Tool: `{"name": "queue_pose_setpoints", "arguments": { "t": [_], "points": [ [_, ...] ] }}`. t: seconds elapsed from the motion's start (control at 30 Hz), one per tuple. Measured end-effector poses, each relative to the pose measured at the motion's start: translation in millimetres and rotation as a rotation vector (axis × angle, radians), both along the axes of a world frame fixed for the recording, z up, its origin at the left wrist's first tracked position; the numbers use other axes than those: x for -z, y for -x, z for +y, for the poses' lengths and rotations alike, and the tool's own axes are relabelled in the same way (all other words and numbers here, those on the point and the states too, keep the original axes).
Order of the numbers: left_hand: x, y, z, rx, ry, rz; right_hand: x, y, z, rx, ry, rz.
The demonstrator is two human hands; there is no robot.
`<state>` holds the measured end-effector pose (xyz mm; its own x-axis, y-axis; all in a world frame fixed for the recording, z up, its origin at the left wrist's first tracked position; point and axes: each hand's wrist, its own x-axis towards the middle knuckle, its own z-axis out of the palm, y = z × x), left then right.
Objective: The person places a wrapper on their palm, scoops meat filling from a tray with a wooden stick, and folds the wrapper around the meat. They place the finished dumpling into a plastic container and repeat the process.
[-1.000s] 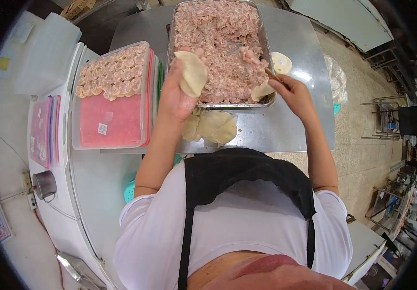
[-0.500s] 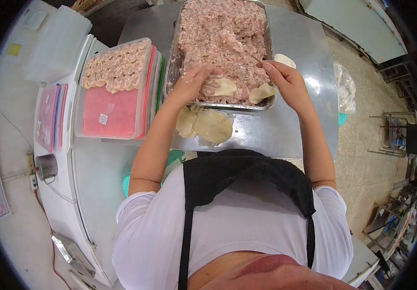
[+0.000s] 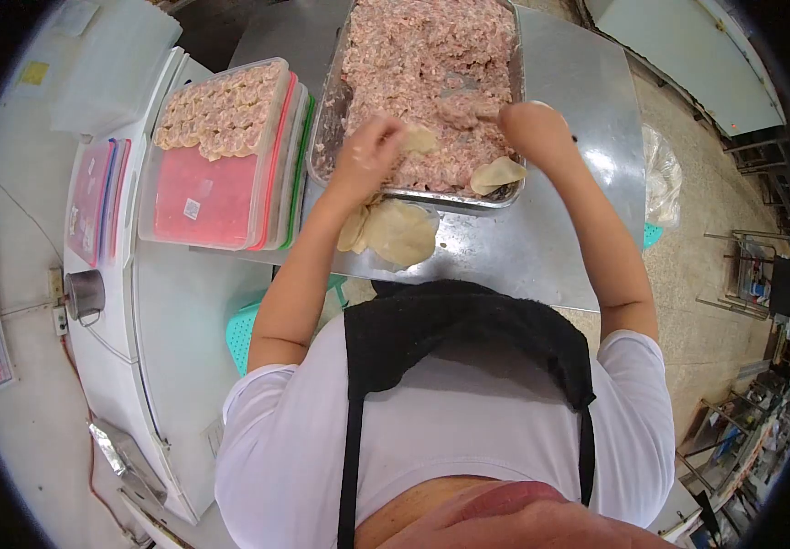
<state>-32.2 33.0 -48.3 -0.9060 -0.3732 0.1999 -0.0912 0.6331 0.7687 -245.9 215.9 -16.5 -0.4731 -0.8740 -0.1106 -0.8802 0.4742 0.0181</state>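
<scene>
A metal tray (image 3: 422, 195) of pale pink ground meat (image 3: 413, 55) lies in front of me. My left hand (image 3: 367, 163) is over its near left part, fingers curled and slightly blurred, holding a round dough wrapper (image 3: 420, 139). My right hand (image 3: 536, 134), at the right rim, is closed on a thin stick-like spreader (image 3: 484, 117) whose far end is in the meat. Another wrapper (image 3: 498, 176) lies at the tray's near right corner. A stack of wrappers (image 3: 400, 232) sits on the metal table below the tray.
Left of the tray, stacked plastic containers (image 3: 271, 206) bear rows of filled dumplings (image 3: 216, 112) on a red surface (image 3: 203, 210). A metal cup (image 3: 85, 293) hangs on the white cabinet's side. A clear plastic bag (image 3: 662, 178) is beyond the table's right edge.
My right hand has lowered the spreader's tip from a raised lump of meat into the tray's meat. My left hand has lifted and turned a little with the wrapper.
</scene>
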Motion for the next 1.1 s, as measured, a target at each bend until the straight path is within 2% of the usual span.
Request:
{"name": "queue_pose_setpoints", "arguments": {
  "t": [0.03, 0.07, 0.13, 0.17, 0.2, 0.27, 0.3, 0.37, 0.4, 0.47, 0.5, 0.57, 0.7, 0.77, 0.8, 0.87, 0.9, 0.93, 0.97, 1.0, 1.03, 1.07, 1.1],
  "points": [
    [0, -3, -6, -0.139, -0.294, 0.083, 6, -11, -2, 0.0, -0.001, 0.004],
    [-1, -5, -15, -0.138, -0.296, 0.088, 14, -28, -1, -0.006, 0.027, -0.021],
    [-20, -7, -23, -0.115, -1.188, 0.467, 14, -56, 4, -0.011, 0.048, -0.04],
    [-35, -13, -18, -0.151, -1.296, 0.481, 12, -67, 7, 0.026, 0.133, -0.077],
    [-30, -15, -24, -0.15, -1.301, 0.487, 10, -72, 7, 0.062, 0.218, -0.116],
    [-15, -22, -41, -0.104, -0.872, 0.246, 21, -64, 11, 0.115, 0.239, -0.204],
    [-18, -22, -41, -0.102, -0.876, 0.249, 23, -58, 13, 0.16, 0.284, -0.355],
    [-23, -19, -39, -0.106, -1.249, 0.379, 27, -50, 18, 0.203, 0.404, -0.642],
    [-33, -19, -38, -0.103, -1.255, 0.382, 21, -51, 17, 0.204, 0.399, -0.637],
    [-54, -21, -34, 0.068, -1.596, 0.395, -2, -55, 17, 0.313, 0.395, -0.918],
    [-49, -20, -35, 0.069, -1.599, 0.397, -9, -56, 17, 0.314, 0.393, -0.914],
    [-36, -15, -38, -0.05, -1.128, 0.375, -23, -57, 19, 0.42, 0.461, -1.055],
    [-44, -3, -34, -0.169, -1.113, 0.414, -54, -71, 12, 0.413, 0.595, -1.134],
    [-43, 4, -30, -0.07, -1.365, 0.533, -62, -77, 5, 0.356, 0.685, -1.108],
    [-45, 8, -23, -0.066, -1.365, 0.535, -63, -83, -2, 0.355, 0.686, -1.104],
    [-53, 18, -8, -0.132, -1.659, 0.552, -64, -93, -14, 0.298, 0.733, -1.105],
    [-58, 20, -6, -0.131, -1.659, 0.552, -46, -90, -20, 0.24, 0.726, -0.984],
    [-65, 22, -4, -0.052, -1.76, 0.619, -28, -88, -22, 0.24, 0.727, -0.984],
    [-68, 24, -3, 0.028, -1.859, 0.686, -12, -87, -23, 0.087, 0.775, -0.707],
    [-46, 25, -13, 0.025, -1.857, 0.688, -5, -86, -22, -0.066, 0.808, -0.427],
    [-6, 27, -34, 0.492, -2.031, 0.717, -18, -82, -16, -0.079, 0.692, -0.382],
    [16, 29, -45, 0.99, -2.141, 0.715, -37, -82, -11, -0.09, 0.695, -0.384],
    [10, 28, -40, 0.983, -2.134, 0.718, -57, -86, -5, -0.038, 0.433, -0.242]
  ]
}}
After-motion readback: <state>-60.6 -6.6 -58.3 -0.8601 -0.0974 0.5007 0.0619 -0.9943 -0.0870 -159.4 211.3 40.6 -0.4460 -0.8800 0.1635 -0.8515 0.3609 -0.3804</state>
